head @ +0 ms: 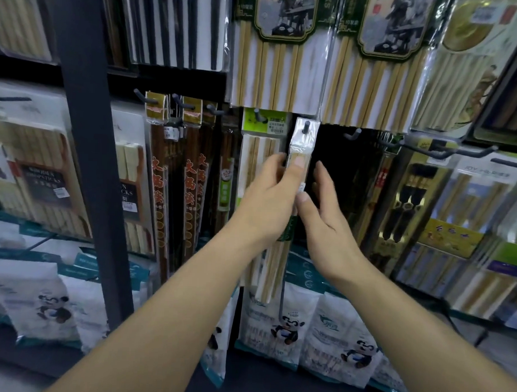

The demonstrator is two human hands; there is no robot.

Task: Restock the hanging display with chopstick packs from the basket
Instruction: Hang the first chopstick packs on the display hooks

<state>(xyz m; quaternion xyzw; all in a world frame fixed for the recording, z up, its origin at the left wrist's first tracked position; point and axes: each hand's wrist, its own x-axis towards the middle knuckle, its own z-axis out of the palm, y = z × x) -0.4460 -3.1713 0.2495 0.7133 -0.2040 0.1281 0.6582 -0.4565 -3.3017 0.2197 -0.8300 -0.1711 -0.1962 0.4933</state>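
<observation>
A narrow clear pack of pale wooden chopsticks hangs from a grey peg in the middle of the hanging display. My left hand grips the pack's upper part, thumb on its front and fingers curled behind it. My right hand is just right of the pack with straight fingers, its thumb tip touching the pack's edge. The pack's lower end shows below my left wrist. The basket is out of view.
An empty peg juts out just right of the pack, before a dark gap. Other chopstick packs hang all around: green-labelled ones at left, dark red ones, larger bamboo sets above. Panda-printed bags stand below. A dark upright post stands at left.
</observation>
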